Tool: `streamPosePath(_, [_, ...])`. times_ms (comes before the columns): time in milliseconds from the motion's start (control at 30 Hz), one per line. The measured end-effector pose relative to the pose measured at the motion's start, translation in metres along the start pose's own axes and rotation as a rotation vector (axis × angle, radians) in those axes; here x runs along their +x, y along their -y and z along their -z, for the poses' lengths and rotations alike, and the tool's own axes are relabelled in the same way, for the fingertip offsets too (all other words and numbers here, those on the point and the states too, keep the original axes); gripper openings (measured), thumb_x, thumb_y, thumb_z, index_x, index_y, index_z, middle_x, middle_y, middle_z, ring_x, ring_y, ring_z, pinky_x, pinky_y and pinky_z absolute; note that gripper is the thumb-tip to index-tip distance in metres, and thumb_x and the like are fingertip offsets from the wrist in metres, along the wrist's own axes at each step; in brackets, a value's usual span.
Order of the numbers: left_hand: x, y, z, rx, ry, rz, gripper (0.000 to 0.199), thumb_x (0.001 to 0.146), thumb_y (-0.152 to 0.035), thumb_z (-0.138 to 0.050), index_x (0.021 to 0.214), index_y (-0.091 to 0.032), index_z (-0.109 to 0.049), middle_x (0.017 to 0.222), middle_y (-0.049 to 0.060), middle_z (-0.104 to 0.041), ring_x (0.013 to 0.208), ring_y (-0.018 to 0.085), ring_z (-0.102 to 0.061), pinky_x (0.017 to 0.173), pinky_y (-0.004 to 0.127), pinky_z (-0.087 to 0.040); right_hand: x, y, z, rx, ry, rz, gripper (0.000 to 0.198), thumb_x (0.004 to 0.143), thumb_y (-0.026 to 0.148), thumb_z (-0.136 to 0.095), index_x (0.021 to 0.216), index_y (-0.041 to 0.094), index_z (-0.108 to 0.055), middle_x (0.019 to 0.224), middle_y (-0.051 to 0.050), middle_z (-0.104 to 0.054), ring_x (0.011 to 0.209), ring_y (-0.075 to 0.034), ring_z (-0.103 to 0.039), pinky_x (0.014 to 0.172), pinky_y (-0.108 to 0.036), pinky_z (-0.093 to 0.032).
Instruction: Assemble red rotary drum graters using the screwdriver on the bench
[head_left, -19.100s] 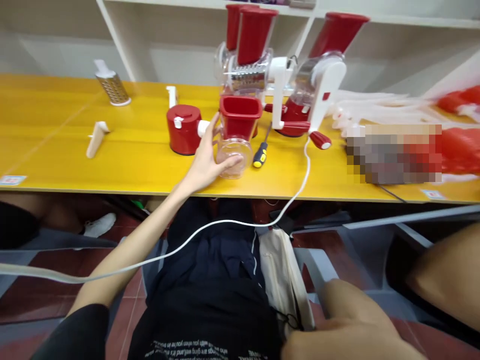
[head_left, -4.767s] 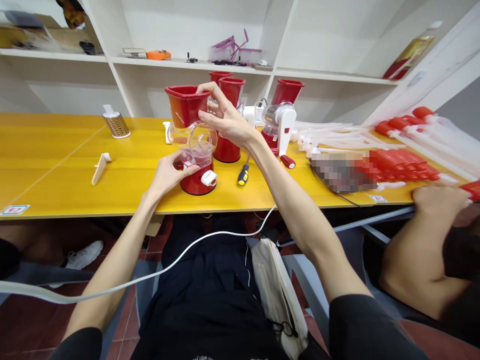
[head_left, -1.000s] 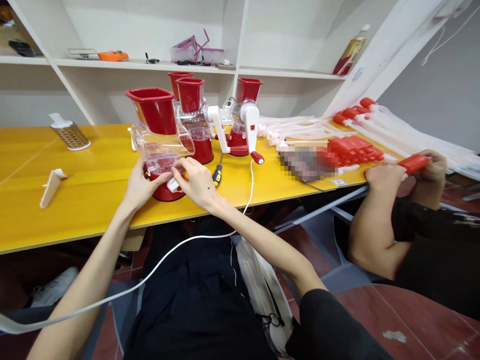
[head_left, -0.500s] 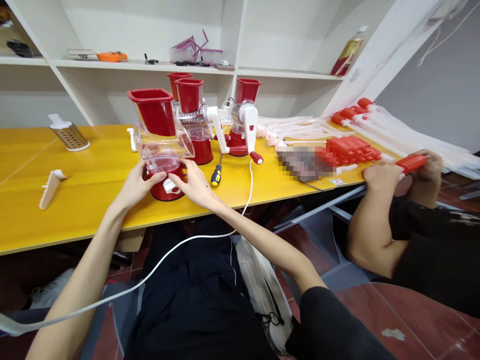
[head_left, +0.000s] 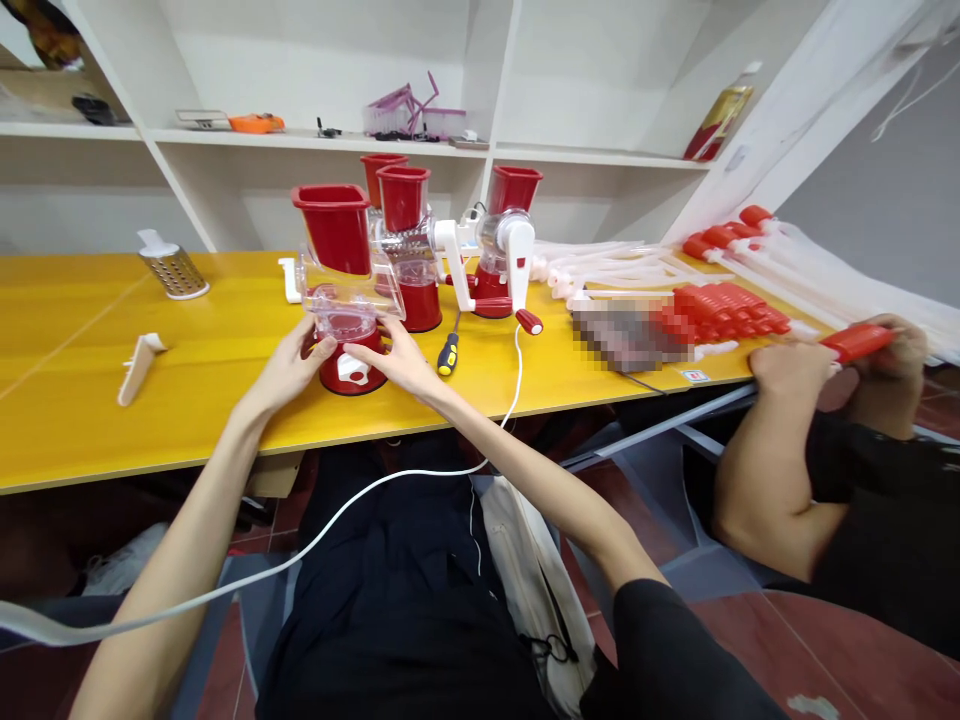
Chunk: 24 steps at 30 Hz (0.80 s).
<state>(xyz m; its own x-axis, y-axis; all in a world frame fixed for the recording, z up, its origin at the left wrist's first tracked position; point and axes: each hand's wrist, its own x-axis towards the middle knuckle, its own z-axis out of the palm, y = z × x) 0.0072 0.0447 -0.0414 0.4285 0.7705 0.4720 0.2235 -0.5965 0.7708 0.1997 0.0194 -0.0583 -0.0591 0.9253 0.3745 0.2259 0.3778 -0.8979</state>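
Note:
Upright on the yellow table stands a rotary grater with a red hopper, a clear body and a red base. My left hand is wrapped against the left side of its base. My right hand grips the base from the right, its thumb near the white lever at the front. To the left lie a metal grater drum with a white stem and a white crank handle. A screwdriver with a black and yellow grip lies right of my right hand.
More assembled graters stand behind. A white cable crosses my lap and runs over the table edge. At right, a co-worker's hands hold a red-handled item, beside red and translucent parts. White shelves rise behind the table.
The view has shifted slightly, so everything sits further right in the picture. Both my hands stay on the grater's base, with the right thumb slightly moved.

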Motion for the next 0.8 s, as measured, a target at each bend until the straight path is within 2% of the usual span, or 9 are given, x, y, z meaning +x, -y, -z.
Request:
streamPosePath(200, [-0.002,0.006,-0.001,0.036,-0.029,-0.052,0.081,0.094,-0.075,-0.056,0.15,-0.016,-0.055,0.161,0.018,-0.053,0.152,0.031,-0.049,0.131,0.046,-0.033,-0.005,0.005,-0.008,0.015,-0.014,0.007,0.087,0.084,0.069,-0.067,0.153,0.021,-0.049,0.157,-0.01,-0.053,0.15,-0.018,-0.052,0.136,-0.039,-0.038])
streamPosePath(333, [-0.005,0.003,-0.001,0.149,-0.071,0.002,0.073,0.098,-0.072,-0.05,0.145,-0.017,-0.059,0.155,0.018,-0.059,0.14,0.032,-0.06,0.121,0.05,-0.045,-0.007,0.007,-0.012,-0.024,-0.043,0.008,0.084,0.089,0.069,-0.061,0.156,0.022,-0.046,0.161,-0.01,-0.048,0.154,-0.018,-0.049,0.138,-0.038,-0.034])
streamPosePath(433, [-0.006,0.003,0.008,0.281,-0.124,0.06,0.073,0.095,-0.074,-0.053,0.14,-0.017,-0.062,0.144,0.018,-0.068,0.127,0.032,-0.068,0.114,0.049,-0.051,-0.011,0.003,-0.014,-0.076,-0.048,-0.011,0.079,0.094,0.065,-0.054,0.159,0.022,-0.041,0.164,-0.01,-0.045,0.157,-0.018,-0.044,0.14,-0.039,-0.031])
streamPosePath(533, [-0.012,0.009,0.036,0.38,-0.264,0.1,0.071,0.099,-0.074,-0.046,0.137,-0.017,-0.062,0.138,0.016,-0.07,0.125,0.031,-0.068,0.114,0.049,-0.05,-0.015,-0.003,-0.017,-0.137,-0.042,-0.051,0.076,0.1,0.059,-0.045,0.162,0.017,-0.034,0.167,-0.013,-0.038,0.161,-0.019,-0.038,0.141,-0.042,-0.03])
streamPosePath(633, [-0.026,0.014,0.079,0.58,-0.424,0.205,0.068,0.1,-0.071,-0.048,0.135,-0.014,-0.058,0.141,0.017,-0.066,0.131,0.035,-0.063,0.12,0.057,-0.045,-0.017,-0.005,-0.019,-0.16,-0.047,-0.071,0.073,0.102,0.054,-0.042,0.162,0.013,-0.032,0.167,-0.017,-0.037,0.163,-0.021,-0.032,0.14,-0.046,-0.03])
streamPosePath(700, [-0.039,0.015,0.109,0.843,-0.496,0.391,0.069,0.096,-0.067,-0.055,0.138,-0.013,-0.056,0.149,0.021,-0.06,0.142,0.044,-0.052,0.123,0.065,-0.038,-0.017,-0.006,-0.02,-0.16,-0.047,-0.071,0.07,0.102,0.053,-0.041,0.159,0.013,-0.035,0.164,-0.017,-0.04,0.161,-0.022,-0.034,0.139,-0.047,-0.031])
streamPosePath(733, [-0.045,0.014,0.122,0.941,-0.5,0.526,0.072,0.096,-0.064,-0.056,0.143,-0.009,-0.054,0.152,0.025,-0.056,0.144,0.047,-0.049,0.12,0.066,-0.039,-0.017,-0.006,-0.02,-0.163,-0.049,-0.072,0.068,0.103,0.052,-0.041,0.158,0.012,-0.036,0.162,-0.018,-0.042,0.16,-0.023,-0.036,0.139,-0.047,-0.032])
streamPosePath(800, [-0.057,0.014,0.144,1.042,-0.431,0.784,0.08,0.094,-0.059,-0.055,0.149,0.0,-0.049,0.153,0.035,-0.051,0.143,0.052,-0.048,0.114,0.066,-0.042,-0.019,-0.006,-0.021,-0.174,-0.057,-0.079,0.063,0.103,0.05,-0.04,0.153,0.011,-0.041,0.158,-0.02,-0.044,0.156,-0.024,-0.04,0.137,-0.046,-0.035])
